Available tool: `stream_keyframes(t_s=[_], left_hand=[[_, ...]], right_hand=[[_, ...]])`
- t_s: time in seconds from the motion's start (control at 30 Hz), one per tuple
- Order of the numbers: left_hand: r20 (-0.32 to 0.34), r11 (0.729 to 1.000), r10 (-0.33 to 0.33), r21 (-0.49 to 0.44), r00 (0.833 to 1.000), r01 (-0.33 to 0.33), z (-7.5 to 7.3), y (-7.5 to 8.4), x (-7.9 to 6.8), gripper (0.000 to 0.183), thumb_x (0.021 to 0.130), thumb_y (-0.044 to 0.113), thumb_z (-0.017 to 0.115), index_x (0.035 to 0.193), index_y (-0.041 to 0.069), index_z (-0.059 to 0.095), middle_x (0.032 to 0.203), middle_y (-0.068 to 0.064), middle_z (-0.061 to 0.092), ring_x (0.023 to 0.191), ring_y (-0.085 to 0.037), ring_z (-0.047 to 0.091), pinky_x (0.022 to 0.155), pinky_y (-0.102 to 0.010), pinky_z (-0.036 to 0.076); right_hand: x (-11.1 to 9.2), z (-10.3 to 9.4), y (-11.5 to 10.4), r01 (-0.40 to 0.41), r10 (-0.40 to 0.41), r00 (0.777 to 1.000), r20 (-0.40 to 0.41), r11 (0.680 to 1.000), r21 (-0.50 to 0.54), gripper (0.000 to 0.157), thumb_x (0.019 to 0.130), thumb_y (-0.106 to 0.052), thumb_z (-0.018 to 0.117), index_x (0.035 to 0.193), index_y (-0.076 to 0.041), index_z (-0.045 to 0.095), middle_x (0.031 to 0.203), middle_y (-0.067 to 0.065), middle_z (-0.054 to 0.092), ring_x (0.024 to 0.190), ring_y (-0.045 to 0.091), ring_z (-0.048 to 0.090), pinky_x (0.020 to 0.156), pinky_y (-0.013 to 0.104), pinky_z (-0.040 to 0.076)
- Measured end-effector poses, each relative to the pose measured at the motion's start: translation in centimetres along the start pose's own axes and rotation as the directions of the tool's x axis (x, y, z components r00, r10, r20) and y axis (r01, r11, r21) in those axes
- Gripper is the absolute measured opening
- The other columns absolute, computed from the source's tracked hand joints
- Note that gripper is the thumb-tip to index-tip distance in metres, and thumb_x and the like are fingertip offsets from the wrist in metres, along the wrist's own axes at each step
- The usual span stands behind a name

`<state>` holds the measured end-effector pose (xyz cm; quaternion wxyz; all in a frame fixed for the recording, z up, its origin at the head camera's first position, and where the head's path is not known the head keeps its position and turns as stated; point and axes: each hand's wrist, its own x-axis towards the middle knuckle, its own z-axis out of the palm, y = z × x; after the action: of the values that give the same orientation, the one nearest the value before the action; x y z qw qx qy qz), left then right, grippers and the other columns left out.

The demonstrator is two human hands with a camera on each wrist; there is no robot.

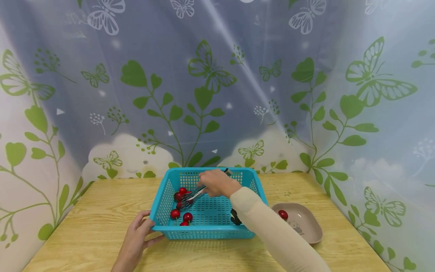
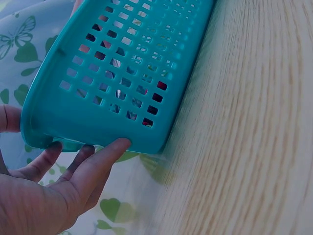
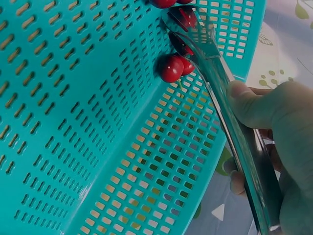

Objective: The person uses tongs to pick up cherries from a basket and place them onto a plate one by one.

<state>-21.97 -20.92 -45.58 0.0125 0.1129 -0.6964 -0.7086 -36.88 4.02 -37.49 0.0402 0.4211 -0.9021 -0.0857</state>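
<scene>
A blue plastic basket (image 1: 210,228) with perforated walls stands on the table. My left hand (image 1: 134,236) grips its rim at the near left corner, thumb on one side and fingers on the other in the left wrist view. Metal tongs (image 3: 244,147) are held by my right hand (image 1: 219,183), which reaches over the basket. Their slotted tips point down to the left, among red cherries (image 1: 175,214) on the basket's left side. One cherry (image 3: 184,18) appears to lie between the tips; whether it is pinched I cannot tell. Several others lie loose nearby.
A beige dish (image 1: 312,226) with a picture on its base stands right of the basket, with one cherry (image 1: 283,214) in it. The right sleeve (image 1: 282,234) partly covers the dish. Behind the wooden table (image 1: 112,204) hangs a curtain (image 1: 238,113) with leaves and butterflies.
</scene>
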Motion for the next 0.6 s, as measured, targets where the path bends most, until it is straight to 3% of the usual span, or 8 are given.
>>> stream_keyframes(t_s=[0.17,0.33,0.43,0.6], left_hand=[[0.003,1.000,0.007,0.002,1.000,-0.007,0.0,-0.1,0.0,0.044,0.100,0.014,0.047,0.142,0.003,0.045,0.149,-0.029,0.048,0.100,-0.020,0.071,0.087,-0.054,0.066],[0.006,1.000,0.014,0.002,1.000,-0.014,0.0,-0.1,-0.1,0.043,0.101,0.015,0.047,0.142,0.002,0.045,0.149,-0.029,0.048,0.100,-0.021,0.071,0.088,-0.054,0.066],[0.007,1.000,0.015,-0.003,1.000,-0.015,0.0,-0.1,-0.1,0.043,0.101,0.014,0.048,0.142,0.002,0.045,0.147,-0.028,0.049,0.100,-0.021,0.071,0.088,-0.054,0.066],[0.010,1.000,0.019,-0.010,1.000,-0.019,-0.1,-0.2,0.0,0.042,0.101,0.014,0.047,0.141,0.002,0.046,0.146,-0.027,0.050,0.099,-0.021,0.072,0.087,-0.053,0.066]], right_hand=[[-0.3,-0.1,0.0,-0.005,0.005,1.000,-0.014,1.000,0.000,0.030,0.098,-0.029,0.070,0.128,-0.027,0.074,0.118,-0.004,0.070,0.101,0.013,0.067,0.057,0.018,0.042],[-0.9,-0.6,0.5,-0.028,0.030,0.999,-0.042,0.998,0.050,0.032,0.098,-0.027,0.069,0.130,-0.025,0.073,0.121,-0.003,0.070,0.104,0.014,0.067,0.052,0.019,0.032],[-1.4,-1.1,0.9,-0.026,0.031,0.997,-0.070,0.997,0.073,0.033,0.098,-0.026,0.070,0.130,-0.022,0.072,0.110,-0.002,0.068,0.090,0.014,0.063,0.051,0.020,0.023],[-2.5,-2.3,1.5,0.011,0.001,0.988,-0.154,0.997,0.078,0.032,0.097,-0.023,0.071,0.129,-0.019,0.073,0.096,0.001,0.061,0.072,0.013,0.045,0.053,0.020,0.020]])
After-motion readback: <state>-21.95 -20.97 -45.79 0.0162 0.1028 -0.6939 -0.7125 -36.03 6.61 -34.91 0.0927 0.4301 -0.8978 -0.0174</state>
